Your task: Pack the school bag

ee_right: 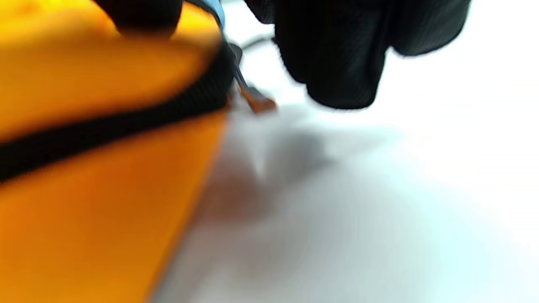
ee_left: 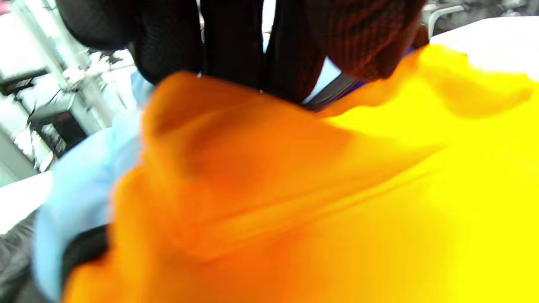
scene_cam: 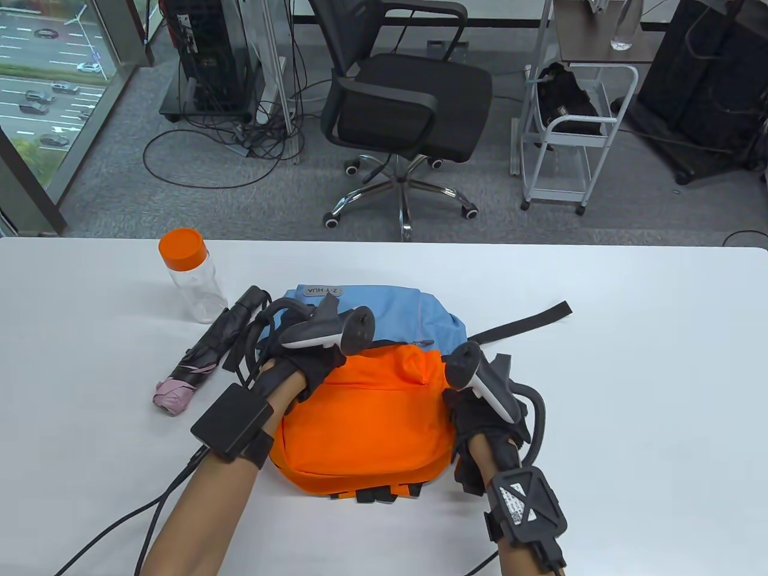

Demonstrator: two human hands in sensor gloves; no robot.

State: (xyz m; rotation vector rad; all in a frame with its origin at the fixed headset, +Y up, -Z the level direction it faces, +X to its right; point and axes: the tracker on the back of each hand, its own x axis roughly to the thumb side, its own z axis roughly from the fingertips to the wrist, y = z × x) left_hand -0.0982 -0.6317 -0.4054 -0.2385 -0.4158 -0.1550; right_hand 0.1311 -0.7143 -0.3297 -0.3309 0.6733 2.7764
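Two gloved hands rest on a school bag (scene_cam: 366,414) that lies flat in the middle of a white table (scene_cam: 630,372). The bag is orange over its nearer part and pale blue over its farther part, with a black strap (scene_cam: 528,321) trailing out to the right.

From the table view, the left hand (scene_cam: 306,366) lies on the bag's left edge, where orange meets blue, and the right hand (scene_cam: 480,420) sits at the bag's right edge. Trackers and gloves hide the fingers here. Left of the bag lie a folded umbrella (scene_cam: 207,354), dark with a pink end, and beyond it a clear bottle (scene_cam: 192,273) with an orange cap, standing upright.

The left wrist view, badly blurred, shows what the table view cannot: the dark fingers (ee_left: 236,38) press down into a raised fold of orange fabric beside a grey zip line. Whether this grip is closed on the fabric, I cannot tell.

The right wrist view, also blurred, shows the bag's side with a black zip band, and a small zip pull (ee_right: 254,101) hanging at its end. The right fingers (ee_right: 337,54) hover just beside the pull, over the table. I cannot tell whether this grip has hold of anything.
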